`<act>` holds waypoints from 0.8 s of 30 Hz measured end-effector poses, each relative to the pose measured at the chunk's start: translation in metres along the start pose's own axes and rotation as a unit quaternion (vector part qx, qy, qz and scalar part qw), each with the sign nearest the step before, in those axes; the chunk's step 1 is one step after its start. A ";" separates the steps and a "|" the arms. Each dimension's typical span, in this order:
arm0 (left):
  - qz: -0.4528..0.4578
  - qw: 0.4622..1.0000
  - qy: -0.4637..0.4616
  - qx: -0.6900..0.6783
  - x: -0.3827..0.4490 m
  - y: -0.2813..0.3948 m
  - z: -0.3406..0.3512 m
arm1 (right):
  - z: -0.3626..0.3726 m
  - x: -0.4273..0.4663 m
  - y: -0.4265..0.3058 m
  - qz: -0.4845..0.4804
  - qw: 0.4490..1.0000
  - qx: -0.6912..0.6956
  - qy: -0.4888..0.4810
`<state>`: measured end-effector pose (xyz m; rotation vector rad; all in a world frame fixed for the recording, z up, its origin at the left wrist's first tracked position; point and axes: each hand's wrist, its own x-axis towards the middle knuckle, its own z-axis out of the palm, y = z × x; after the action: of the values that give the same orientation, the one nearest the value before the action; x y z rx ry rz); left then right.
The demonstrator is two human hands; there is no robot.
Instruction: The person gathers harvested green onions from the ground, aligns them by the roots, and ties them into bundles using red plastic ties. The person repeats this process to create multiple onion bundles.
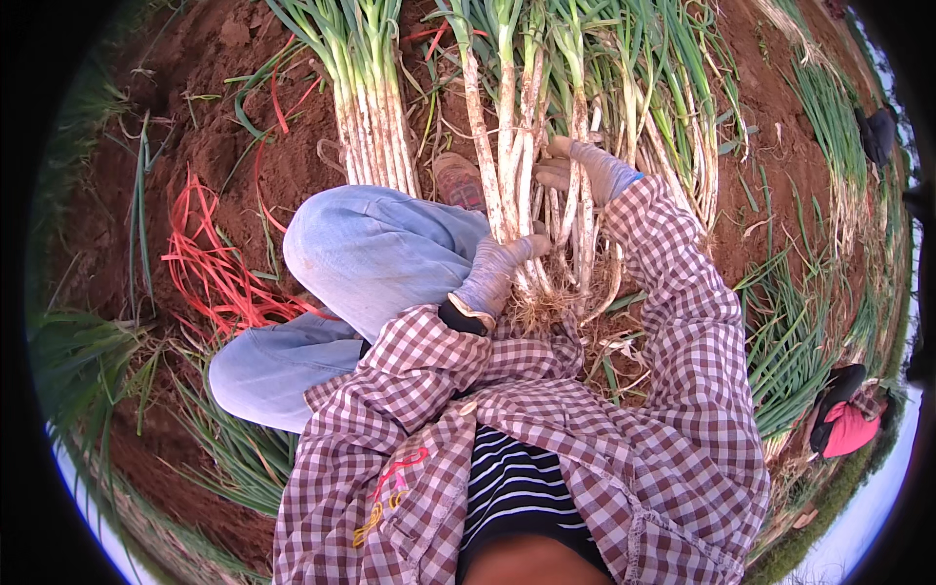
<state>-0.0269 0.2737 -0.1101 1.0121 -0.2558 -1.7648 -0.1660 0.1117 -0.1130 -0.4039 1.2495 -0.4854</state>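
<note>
My left hand (pixel 497 270), in a grey glove, is closed around the lower white stems of several long green onions (pixel 504 153), just above their hairy roots. To the right, my gloved right hand (pixel 585 168) reaches in among more onion stalks (pixel 583 190); its fingers are partly hidden, and its grip is unclear. A neat bundle of green onions (pixel 373 124) lies left of the held ones, beyond my bent knee. Another pile of onions (pixel 691 139) lies beyond my right wrist.
Red plastic strips (pixel 208 270) lie tangled on the brown soil (pixel 219 153) left of my knees. A shoe (pixel 458 180) shows beyond my knee. More onions (pixel 786 344) lie at the right, where a person in red and black (pixel 848 424) and a dark-clothed figure (pixel 876 135) appear farther off.
</note>
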 end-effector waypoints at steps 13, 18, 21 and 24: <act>-0.066 0.997 0.031 0.017 0.013 -0.009 -0.006 | 0.007 0.073 -0.010 -0.020 0.996 0.024 0.078; -0.075 0.996 0.018 -0.039 0.018 -0.015 -0.002 | 0.005 0.123 -0.017 -0.073 0.981 -0.001 0.181; -0.103 0.991 0.035 -0.078 0.017 -0.014 -0.002 | 0.001 0.138 0.007 -0.136 0.940 -0.106 0.295; -0.088 0.993 0.074 -0.002 0.019 -0.020 -0.008 | -0.009 0.128 0.024 -0.351 0.798 -0.258 0.417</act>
<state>-0.0369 0.2680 -0.1366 1.1871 -0.0714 -1.8360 -0.1411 0.0600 -0.2303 -1.2403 2.1033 -1.0264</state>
